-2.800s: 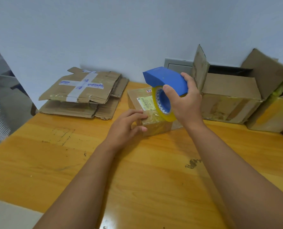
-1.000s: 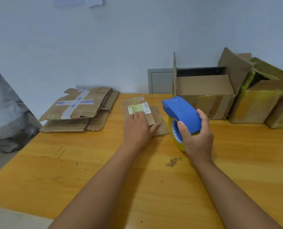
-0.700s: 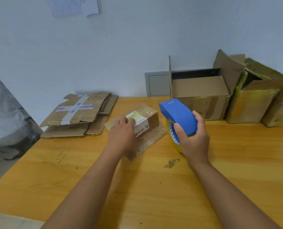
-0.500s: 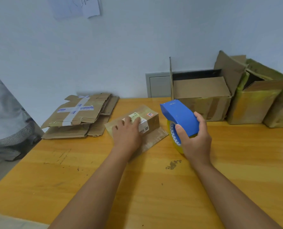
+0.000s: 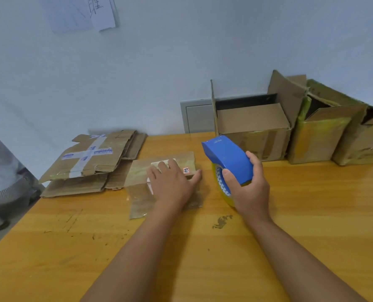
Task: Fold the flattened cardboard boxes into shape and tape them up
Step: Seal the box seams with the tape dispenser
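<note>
We log the small box on the table, just right of the flat cardboard stack. It looks collapsed or only part-formed, glossy old tape over its near flap. The left hand rests flat on it, fingers straight, palm pressing down. Right of the box, the right hand wraps its grip around the blue tape dispenser, yellow roll touching the table.

Risks, as we judge them: one flat palm does not lock the panels, so the box may spring or skew when raised, and tape laid then would fix it crooked. The old glossy tape may keep fresh tape from holding. We cannot tell whether a free tape end is ready.

Containers: beyond the dispenser, three formed boxes stand against the wall. The nearest open box has flaps up; its inside shows dark, contents not visible. The yellowish box and the far-right box are also unreadable inside.
</note>
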